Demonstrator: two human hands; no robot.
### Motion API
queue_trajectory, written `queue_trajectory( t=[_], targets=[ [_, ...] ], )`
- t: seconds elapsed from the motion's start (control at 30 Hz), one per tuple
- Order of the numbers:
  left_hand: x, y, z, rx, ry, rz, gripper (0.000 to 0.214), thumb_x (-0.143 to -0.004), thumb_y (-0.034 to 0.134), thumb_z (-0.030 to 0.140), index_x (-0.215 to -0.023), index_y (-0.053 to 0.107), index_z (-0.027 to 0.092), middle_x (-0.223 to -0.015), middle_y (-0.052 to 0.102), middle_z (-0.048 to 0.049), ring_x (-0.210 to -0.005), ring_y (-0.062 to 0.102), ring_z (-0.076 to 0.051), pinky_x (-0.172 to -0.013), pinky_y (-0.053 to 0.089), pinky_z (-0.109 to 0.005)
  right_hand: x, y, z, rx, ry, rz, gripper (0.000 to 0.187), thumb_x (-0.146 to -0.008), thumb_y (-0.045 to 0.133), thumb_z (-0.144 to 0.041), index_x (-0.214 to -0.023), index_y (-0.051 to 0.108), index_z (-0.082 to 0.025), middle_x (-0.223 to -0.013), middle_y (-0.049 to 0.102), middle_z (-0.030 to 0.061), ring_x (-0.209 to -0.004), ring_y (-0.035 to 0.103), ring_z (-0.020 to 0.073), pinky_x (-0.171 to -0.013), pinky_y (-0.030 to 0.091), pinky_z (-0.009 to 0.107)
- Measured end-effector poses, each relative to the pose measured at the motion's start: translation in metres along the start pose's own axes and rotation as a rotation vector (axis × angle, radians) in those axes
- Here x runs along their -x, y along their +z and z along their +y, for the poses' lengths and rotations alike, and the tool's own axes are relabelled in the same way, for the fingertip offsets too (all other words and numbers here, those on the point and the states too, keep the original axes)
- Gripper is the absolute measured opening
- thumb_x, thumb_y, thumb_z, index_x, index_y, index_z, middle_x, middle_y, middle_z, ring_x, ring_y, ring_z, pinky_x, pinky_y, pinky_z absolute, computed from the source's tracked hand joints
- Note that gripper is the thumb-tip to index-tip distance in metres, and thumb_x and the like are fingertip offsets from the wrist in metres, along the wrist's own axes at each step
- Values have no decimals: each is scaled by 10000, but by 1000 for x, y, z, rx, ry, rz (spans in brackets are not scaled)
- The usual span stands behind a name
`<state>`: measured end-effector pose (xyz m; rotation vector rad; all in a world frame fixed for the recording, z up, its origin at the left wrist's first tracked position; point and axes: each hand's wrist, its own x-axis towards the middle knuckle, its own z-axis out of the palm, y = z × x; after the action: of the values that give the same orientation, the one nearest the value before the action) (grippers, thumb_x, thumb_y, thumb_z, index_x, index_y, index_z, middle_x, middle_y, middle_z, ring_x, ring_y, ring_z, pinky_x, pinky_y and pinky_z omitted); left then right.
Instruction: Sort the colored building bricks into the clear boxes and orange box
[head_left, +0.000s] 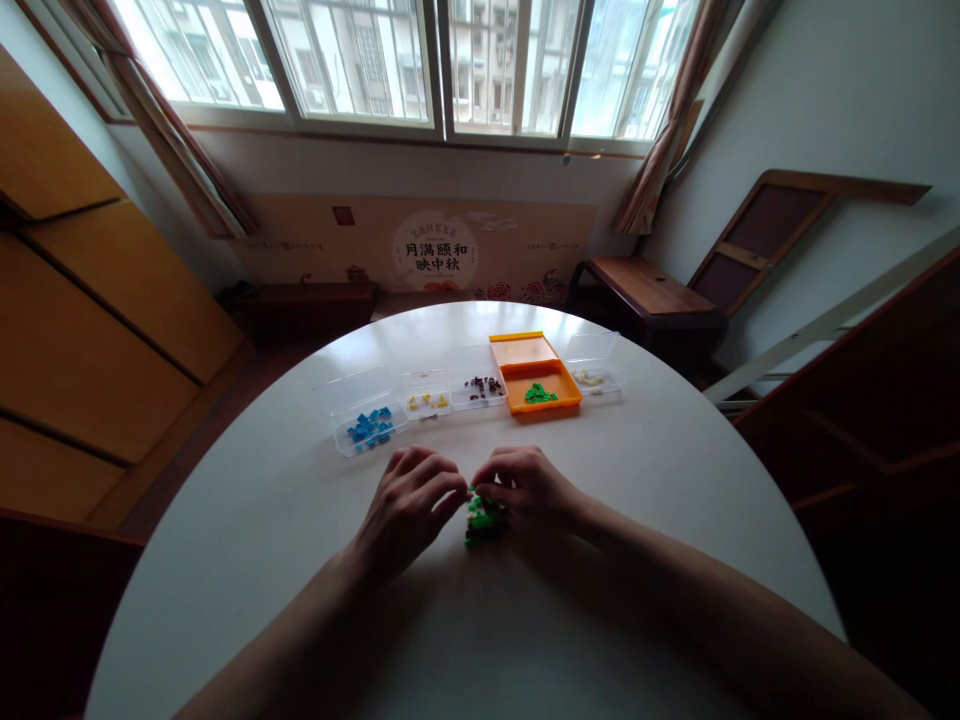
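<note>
A small model of building bricks (pixel 484 515), mostly green with some pale and dark parts, stands on the table in front of me. My left hand (pixel 416 500) comes in from its left, fingers bent and tips closed at the model's upper edge. From the right, my right hand (pixel 525 482) pinches with thumb and index finger at the top of the same model. A bit of green shows between the two sets of fingertips. Whether it is a loose brick or part of the model, I cannot tell.
Beyond my hands stand clear boxes of blue bricks (pixel 370 427), yellow bricks (pixel 427 402), dark brown bricks (pixel 484 387) and pale bricks (pixel 589 378). An open orange box (pixel 566 397) holds green bricks (pixel 540 394). The round white table (pixel 247 520) has a curved far edge.
</note>
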<state>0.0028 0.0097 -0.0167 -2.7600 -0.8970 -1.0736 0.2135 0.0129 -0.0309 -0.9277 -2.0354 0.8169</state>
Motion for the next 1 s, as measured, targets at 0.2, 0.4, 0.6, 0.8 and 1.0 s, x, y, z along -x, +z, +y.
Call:
queue_trajectory(
  t=[0.2,0.4,0.6,0.8,1.0],
  targets=[
    [3,3,-3,-2,3,-8,42,-867,631,252,-869,619,212,-820,667,-4,-818,555,-152,-794,391,-313,-8,-15,21,74,67,269,100,-800,643,-252,-782,715,-184,-691,660,13,-553,501,99,-559,435,215],
    [6,5,-6,20,16,-16,44,-864,632,227,-897,610,209,-828,669,-6,-818,555,-153,-801,394,-316,-14,-47,55,168,241,673,179,-784,619,-310,-797,717,-162,-754,692,49,-566,527,127,-590,458,263],
    [6,5,-5,7,1,-39,31,-881,595,224,-875,622,209,-823,668,-12,-811,553,-157,-789,392,-319,-15,-59,72,260,314,747,252,-782,596,-363,-819,733,-155,-731,696,60,-584,543,151,-624,456,293],
    [7,6,-6,3,-28,-50,113,-877,522,150,-873,623,201,-823,662,-24,-816,548,-163,-779,397,-325,-15,-58,76,223,328,757,293,-782,587,-379,-867,739,-142,-776,709,79,-595,552,157,-612,466,297],
    [9,5,-7,53,-48,-116,232,-808,496,56,-934,622,204,-905,659,-35,-886,530,-188,-817,399,-351,-12,-55,66,180,332,742,257,-773,604,-347,-856,741,-145,-796,711,74,-585,547,146,-615,468,289]
  ],
)
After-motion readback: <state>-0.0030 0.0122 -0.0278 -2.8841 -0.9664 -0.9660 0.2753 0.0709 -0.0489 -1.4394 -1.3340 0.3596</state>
